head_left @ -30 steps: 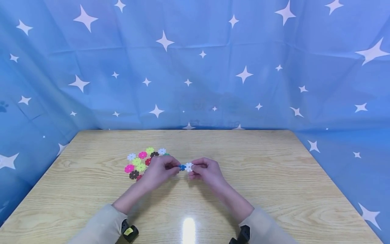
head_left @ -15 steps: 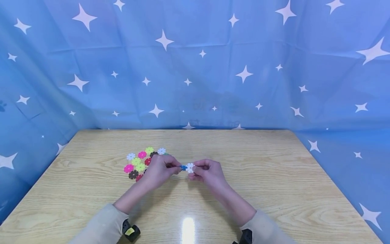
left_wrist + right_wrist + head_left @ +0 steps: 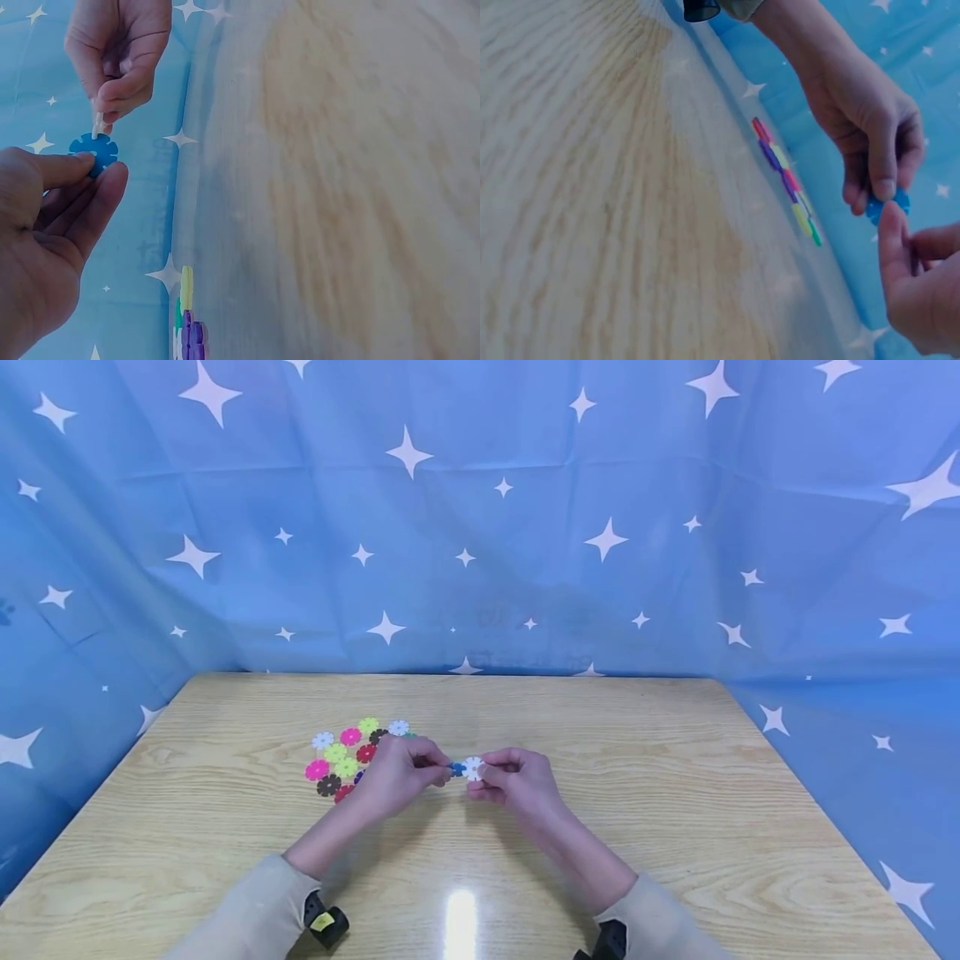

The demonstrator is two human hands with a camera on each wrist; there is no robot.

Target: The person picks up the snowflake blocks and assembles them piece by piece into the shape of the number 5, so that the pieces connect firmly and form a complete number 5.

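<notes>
My left hand (image 3: 397, 777) pinches a blue notched flower-shaped disc (image 3: 96, 154) between thumb and fingers. A white disc of the same kind (image 3: 472, 768) is pinched by my right hand (image 3: 521, 783). The two discs meet edge to edge above the table, the white one standing across the blue one's rim in the left wrist view. How deep their slots interlock cannot be made out. In the right wrist view the blue disc (image 3: 889, 206) shows between the fingers of both hands, while the white one is hidden there.
Several loose notched discs (image 3: 347, 767) in pink, yellow, white, black, red and other colours lie on the wooden table (image 3: 675, 793), left of and partly behind my left hand. A blue star-patterned cloth (image 3: 480, 527) hangs behind the table's far edge.
Both hands keep their pinch on the two discs and shift slightly to the right in the head view. The head view itself tilts a little. The loose discs stay in place.
</notes>
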